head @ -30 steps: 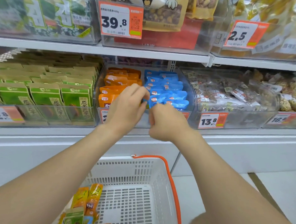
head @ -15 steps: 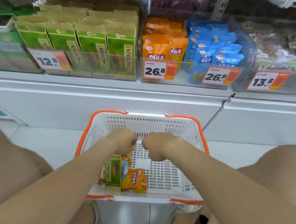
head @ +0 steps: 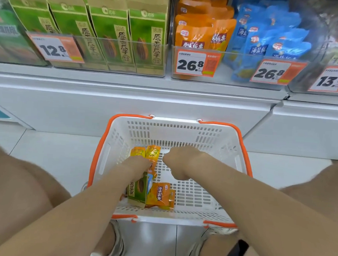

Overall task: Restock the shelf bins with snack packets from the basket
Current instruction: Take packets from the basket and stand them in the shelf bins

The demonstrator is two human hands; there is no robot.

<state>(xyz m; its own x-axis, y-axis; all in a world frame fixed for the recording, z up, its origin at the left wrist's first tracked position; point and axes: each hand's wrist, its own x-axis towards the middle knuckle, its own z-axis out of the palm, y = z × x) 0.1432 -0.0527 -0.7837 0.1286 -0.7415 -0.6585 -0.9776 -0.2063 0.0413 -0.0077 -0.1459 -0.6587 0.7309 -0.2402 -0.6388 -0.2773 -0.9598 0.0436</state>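
- The white basket (head: 173,132) with an orange rim stands on the pale floor (head: 61,153) in front of the shelf, between the person's knees.
- The left hand (head: 137,166) reaches down into the left part of the basket and lies on the pile of snack packets. Its fingers point away from the camera, so it cannot be told whether they grip anything.
- The right hand (head: 179,162) hangs over the bare basket floor just beside the left hand. Its fingers are curled under, and it seems to hold nothing.
- Packets left in the basket:
  - two yellow-orange packets (head: 153,153) at the far side, touching the left hand;
  - a green packet (head: 138,191) under the left wrist;
  - an orange packet (head: 160,195) just to its right, at the near wall.
- Above, a clear bin (head: 119,52) holds upright green packets (head: 110,27).
- The next bin (head: 228,72) holds orange packets (head: 196,33) on the left and blue packets (head: 266,43) on the right.
- Price tags (head: 195,63) hang on the bin fronts.
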